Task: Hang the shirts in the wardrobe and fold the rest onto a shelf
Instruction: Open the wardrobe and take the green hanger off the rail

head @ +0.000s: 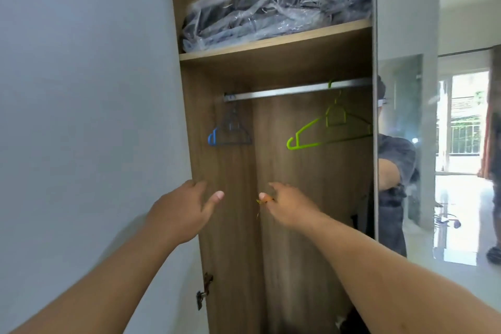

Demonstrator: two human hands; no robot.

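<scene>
Green hanger (pixel 325 130), blue hanger (pixel 230 133), two empty hands (pixel 184 214)

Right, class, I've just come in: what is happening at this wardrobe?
A person stands at an open wardrobe with both arms stretched in. The left hand and right hand are open and hold no garment. On the metal rail hang two bare hangers, a blue hanger on the left and a green hanger on the right. The shelf above carries plastic-wrapped clothing. No shirt is hung yet.
</scene>
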